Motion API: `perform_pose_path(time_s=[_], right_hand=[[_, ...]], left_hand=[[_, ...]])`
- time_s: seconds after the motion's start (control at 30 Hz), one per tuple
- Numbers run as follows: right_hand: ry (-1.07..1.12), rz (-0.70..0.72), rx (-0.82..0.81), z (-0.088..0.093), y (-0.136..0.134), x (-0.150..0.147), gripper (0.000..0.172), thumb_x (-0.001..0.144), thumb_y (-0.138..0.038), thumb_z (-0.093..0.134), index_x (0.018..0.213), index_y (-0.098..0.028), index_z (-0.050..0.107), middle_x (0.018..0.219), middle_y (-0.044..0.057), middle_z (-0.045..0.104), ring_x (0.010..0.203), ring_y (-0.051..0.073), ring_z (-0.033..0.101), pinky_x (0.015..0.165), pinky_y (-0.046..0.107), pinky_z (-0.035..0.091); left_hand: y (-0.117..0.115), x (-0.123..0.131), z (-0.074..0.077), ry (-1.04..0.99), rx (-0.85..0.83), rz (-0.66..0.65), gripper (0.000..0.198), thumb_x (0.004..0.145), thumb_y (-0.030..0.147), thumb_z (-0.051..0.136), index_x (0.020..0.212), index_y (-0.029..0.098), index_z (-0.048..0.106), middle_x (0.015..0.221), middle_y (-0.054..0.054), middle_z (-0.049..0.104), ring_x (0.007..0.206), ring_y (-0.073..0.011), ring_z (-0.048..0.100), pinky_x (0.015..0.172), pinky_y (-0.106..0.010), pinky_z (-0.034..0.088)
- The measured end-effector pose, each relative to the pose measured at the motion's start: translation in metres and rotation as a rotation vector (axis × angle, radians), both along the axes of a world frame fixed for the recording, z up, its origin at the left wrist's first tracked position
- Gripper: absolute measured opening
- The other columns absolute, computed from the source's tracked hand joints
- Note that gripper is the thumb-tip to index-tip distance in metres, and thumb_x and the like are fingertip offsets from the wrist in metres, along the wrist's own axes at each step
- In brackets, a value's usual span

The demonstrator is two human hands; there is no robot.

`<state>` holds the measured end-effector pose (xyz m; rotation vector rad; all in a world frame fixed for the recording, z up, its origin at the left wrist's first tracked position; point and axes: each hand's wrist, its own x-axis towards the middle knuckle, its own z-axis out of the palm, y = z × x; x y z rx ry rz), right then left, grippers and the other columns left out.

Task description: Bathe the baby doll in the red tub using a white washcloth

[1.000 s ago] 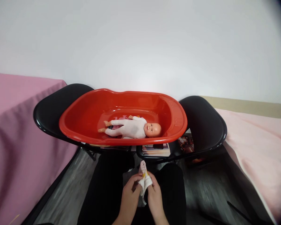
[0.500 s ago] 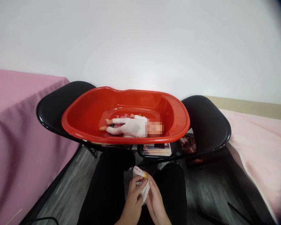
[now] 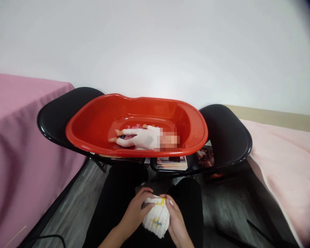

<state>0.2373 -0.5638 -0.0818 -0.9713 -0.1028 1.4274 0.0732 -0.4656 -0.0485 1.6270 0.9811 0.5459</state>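
A small white crinkled cloth (image 3: 157,217) with a yellow and blue print is held over my lap by both hands. My left hand (image 3: 136,208) grips its upper left part, thumb on the near face and fingers behind. On the right side, my right hand (image 3: 176,220) pinches the cloth's upper corner near a yellow patch. Beyond my knees lies a baby doll (image 3: 146,137) in a white suit with a grey spot. It is on its back inside a red baby bathtub (image 3: 136,153), feet to the left and head to the right.
Two black chairs, one left (image 3: 59,113) and one right (image 3: 226,134), flank the bathtub. Books (image 3: 172,165) with a dark object on top lie on a black surface below its rim. Pink cloth (image 3: 28,137) hangs at left, paler pink fabric (image 3: 286,158) at right. A white wall stands behind.
The cloth, bunched up between my hands before, is now spread wider, with its print facing me. My left hand has moved left and up. The view has shifted slightly.
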Motion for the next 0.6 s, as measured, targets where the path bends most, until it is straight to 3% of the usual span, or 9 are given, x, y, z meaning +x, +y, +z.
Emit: perform_pose_path(time_s=[0.17,0.33,0.5,0.6], right_hand=[[-0.333,0.093,-0.020,0.004,-0.007,0.017,0.055,0.075,-0.052,0.094,0.119,-0.022,0.080,0.110,0.009,0.080,0.096,0.027,0.074,0.087,0.039,0.058],[-0.716,0.186,0.003,0.023,-0.008,0.030,0.036,0.082,-0.054,0.086,0.100,-0.023,0.086,0.105,0.009,0.080,0.095,0.028,0.070,0.086,0.036,0.056],[-0.705,0.241,-0.001,0.027,-0.007,0.023,0.040,0.080,-0.060,0.086,0.087,-0.020,0.080,0.080,0.004,0.071,0.074,0.020,0.060,0.071,0.029,0.048],[-0.670,0.180,-0.016,0.019,-0.008,0.017,0.045,0.084,-0.065,0.082,0.089,-0.020,0.077,0.079,0.003,0.068,0.072,0.018,0.057,0.067,0.028,0.046]], left_hand=[[0.005,0.013,0.020,0.036,-0.135,0.007,0.022,0.090,0.040,0.068,0.086,0.019,0.071,0.085,-0.004,0.070,0.082,-0.0220,0.061,0.077,-0.031,0.045],[0.002,0.017,0.029,-0.016,-0.094,-0.009,0.023,0.093,0.040,0.069,0.085,0.019,0.076,0.087,-0.003,0.069,0.082,-0.0204,0.061,0.078,-0.030,0.042],[-0.004,0.014,0.038,-0.086,-0.078,0.024,0.022,0.094,0.037,0.068,0.084,0.020,0.079,0.085,-0.003,0.069,0.080,-0.0196,0.062,0.077,-0.030,0.043],[-0.006,0.012,0.036,-0.078,-0.087,0.098,0.024,0.095,0.039,0.065,0.089,0.021,0.079,0.087,-0.003,0.070,0.081,-0.0204,0.063,0.077,-0.030,0.044]])
